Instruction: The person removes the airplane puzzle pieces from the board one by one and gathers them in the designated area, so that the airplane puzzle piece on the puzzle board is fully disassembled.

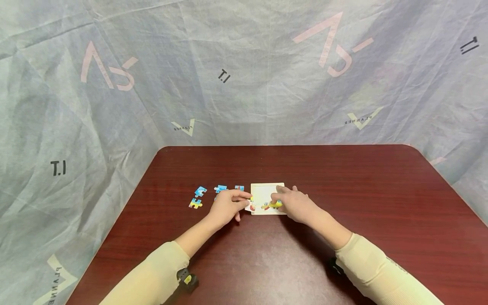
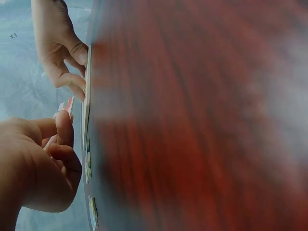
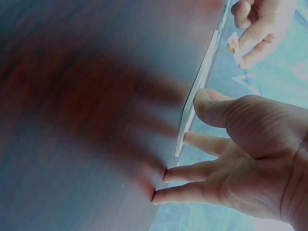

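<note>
A shallow pale puzzle frame [image 1: 259,213] lies flat on the table, with yellow-and-red puzzle pieces [image 1: 275,205] along the near part of its inside. My left hand [image 1: 227,207] pinches a white-and-red puzzle piece [image 1: 250,207] between thumb and fingers at the frame's left edge; in the left wrist view this piece [image 2: 70,105] is raised off the table. At the frame's right side is my right hand [image 1: 299,205]. Its thumb and forefinger touch the frame [image 3: 199,79], while its other fingers [image 3: 185,193] reach out straight to the tabletop.
Several loose puzzle pieces, blue and yellow, lie left of the frame, among them a blue piece [image 1: 200,191] and a yellow-and-blue piece [image 1: 195,203]. The dark red wooden table [image 1: 267,262] ends at a grey fabric backdrop [image 1: 244,110].
</note>
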A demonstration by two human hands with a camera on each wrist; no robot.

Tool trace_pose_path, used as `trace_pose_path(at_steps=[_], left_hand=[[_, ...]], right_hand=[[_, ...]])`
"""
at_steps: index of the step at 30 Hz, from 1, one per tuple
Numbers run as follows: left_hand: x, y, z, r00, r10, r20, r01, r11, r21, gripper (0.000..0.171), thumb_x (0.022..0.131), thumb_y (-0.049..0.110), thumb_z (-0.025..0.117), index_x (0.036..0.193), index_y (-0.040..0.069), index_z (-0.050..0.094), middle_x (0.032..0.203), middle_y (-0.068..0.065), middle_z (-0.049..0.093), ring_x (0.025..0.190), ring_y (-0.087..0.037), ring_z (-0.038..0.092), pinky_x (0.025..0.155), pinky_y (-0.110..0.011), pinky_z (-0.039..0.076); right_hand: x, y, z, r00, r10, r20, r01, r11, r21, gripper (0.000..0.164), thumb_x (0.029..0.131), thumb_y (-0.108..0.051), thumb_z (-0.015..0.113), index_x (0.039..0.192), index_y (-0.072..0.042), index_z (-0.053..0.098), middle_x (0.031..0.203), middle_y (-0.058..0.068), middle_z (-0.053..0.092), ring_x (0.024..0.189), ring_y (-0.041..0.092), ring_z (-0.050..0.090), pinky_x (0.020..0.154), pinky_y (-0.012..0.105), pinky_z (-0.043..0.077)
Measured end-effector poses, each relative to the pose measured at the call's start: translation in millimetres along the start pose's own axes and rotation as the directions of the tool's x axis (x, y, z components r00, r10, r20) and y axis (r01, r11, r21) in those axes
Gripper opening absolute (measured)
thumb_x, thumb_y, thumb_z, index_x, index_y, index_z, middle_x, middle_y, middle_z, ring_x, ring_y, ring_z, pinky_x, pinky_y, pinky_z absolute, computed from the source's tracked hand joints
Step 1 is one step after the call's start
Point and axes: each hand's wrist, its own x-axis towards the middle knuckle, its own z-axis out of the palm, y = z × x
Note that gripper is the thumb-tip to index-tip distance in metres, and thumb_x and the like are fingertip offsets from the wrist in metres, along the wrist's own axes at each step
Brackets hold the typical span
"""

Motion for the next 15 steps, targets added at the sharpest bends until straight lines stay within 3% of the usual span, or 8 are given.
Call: trace_pose_path(at_steps=[5,15], left_hand=[[-5.2,-4.0,-7.4,0.999,-0.012,-0.039,0.011,1.0,-0.026,0.016,0.095,0.009,0.072,0.11,0.008,0.076,0.101,-0.006,0.075,0.043,-0.02,0.058,0.051,-0.028,0.05],[-16.4,-10.1,-24.4,0.988,-0.116,-0.105,0.105,0.989,-0.101,0.014,0.093,0.009,0.073,0.106,0.009,0.078,0.104,-0.008,0.075,0.043,-0.018,0.058,0.062,-0.027,0.05]], right_hand=[[-0.4,1.0,0.8,1.0,-0.016,-0.018,0.016,1.0,0.001,0.021,0.087,-0.008,0.079,0.097,-0.018,0.064,0.138,0.026,0.057,0.108,0.064,0.056,0.059,0.064,0.053],[-0.9,1.8,1.4,1.0,-0.016,-0.017,0.016,1.0,0.014,0.022,0.087,-0.007,0.079,0.098,-0.018,0.064,0.139,0.027,0.056,0.11,0.065,0.055,0.061,0.067,0.052]])
